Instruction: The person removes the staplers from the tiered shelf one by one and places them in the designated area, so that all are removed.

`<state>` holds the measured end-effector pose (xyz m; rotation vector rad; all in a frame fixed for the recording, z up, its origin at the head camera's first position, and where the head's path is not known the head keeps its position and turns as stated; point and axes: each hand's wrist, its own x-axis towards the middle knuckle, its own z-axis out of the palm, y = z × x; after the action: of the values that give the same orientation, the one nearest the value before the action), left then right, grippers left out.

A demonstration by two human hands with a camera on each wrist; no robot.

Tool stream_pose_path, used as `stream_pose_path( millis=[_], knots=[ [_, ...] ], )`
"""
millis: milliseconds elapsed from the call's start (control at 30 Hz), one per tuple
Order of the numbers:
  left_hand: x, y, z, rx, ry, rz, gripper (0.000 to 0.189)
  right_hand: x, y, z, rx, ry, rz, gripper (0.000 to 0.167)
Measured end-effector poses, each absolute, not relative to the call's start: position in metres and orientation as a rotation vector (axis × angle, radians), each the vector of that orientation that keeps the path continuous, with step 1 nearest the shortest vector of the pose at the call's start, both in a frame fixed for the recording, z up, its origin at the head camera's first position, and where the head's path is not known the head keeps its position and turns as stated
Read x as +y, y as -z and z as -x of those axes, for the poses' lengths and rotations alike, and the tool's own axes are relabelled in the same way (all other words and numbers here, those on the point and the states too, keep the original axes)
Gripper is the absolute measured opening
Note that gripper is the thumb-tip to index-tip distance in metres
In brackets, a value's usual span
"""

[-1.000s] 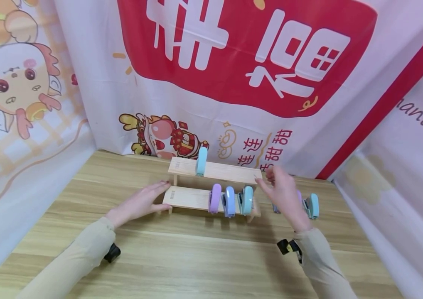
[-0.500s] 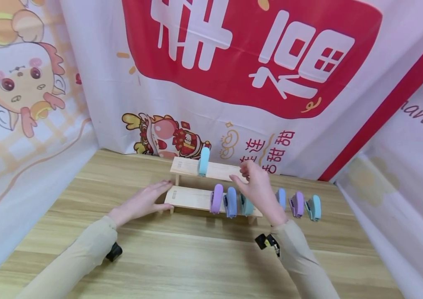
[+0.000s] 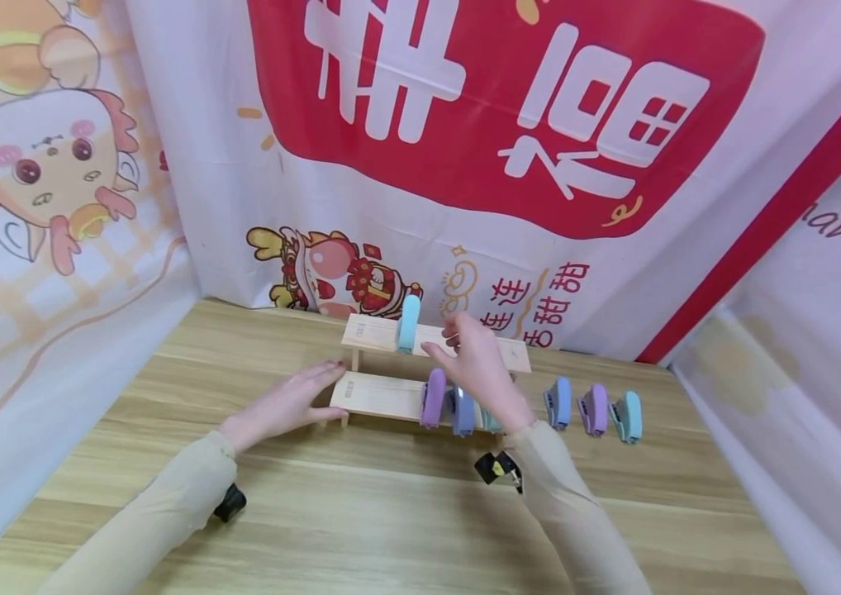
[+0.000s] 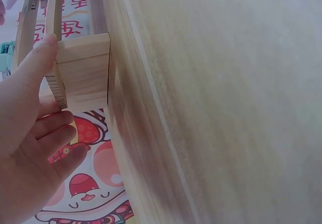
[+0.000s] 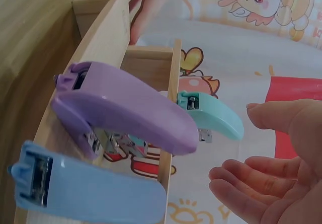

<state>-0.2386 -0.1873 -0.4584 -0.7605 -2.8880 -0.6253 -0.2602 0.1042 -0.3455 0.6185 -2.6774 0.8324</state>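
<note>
My left hand (image 3: pixel 288 405) grips the left end of a two-tier wooden shelf (image 3: pixel 379 397) at its lower board, with the thumb on the front edge and fingers at the rear edge. A mint stapler (image 3: pixel 409 325) stands on the upper board. To its right hovers my right hand (image 3: pixel 478 365), holding nothing; in the right wrist view its thumb and loosely bent fingers face that stapler, a gap between them. The lower board bears a purple stapler (image 5: pixel 126 108), a blue stapler (image 5: pixel 100 189) and a mint one (image 3: pixel 491 421), which the right hand and wrist partly hide.
Right of the shelf, a blue stapler (image 3: pixel 558 402), a purple stapler (image 3: pixel 595 409) and a mint stapler (image 3: pixel 626 416) stand in a row on the wood-grain table (image 3: pixel 361 529). Printed cloth (image 3: pixel 420 190) hangs close behind the shelf and along both sides.
My right hand has moved left from the shelf's right end to near the mint stapler on the upper board, uncovering the row of staplers on the table. The left hand stays at the shelf.
</note>
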Motion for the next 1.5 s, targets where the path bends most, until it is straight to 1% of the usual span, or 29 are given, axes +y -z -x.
stream_pose_path(
  millis=[500,933,1233,1500],
  knots=[
    [-0.188,0.460,0.239,-2.931,0.647,0.742,0.083,0.081,0.354,0.276,-2.736,-0.900,-0.597,0.041],
    [-0.188,0.459,0.237,-2.926,0.654,0.747,0.082,0.068,0.354,0.286,-2.827,-0.926,-0.519,0.047],
    [-0.188,0.459,0.238,-2.909,0.657,0.757,0.080,0.066,0.355,0.288,-2.816,-0.878,-0.543,0.042],
    [-0.188,0.459,0.240,-2.896,0.635,0.766,0.082,0.069,0.350,0.287,-2.833,-0.827,-0.536,0.027]
  ],
)
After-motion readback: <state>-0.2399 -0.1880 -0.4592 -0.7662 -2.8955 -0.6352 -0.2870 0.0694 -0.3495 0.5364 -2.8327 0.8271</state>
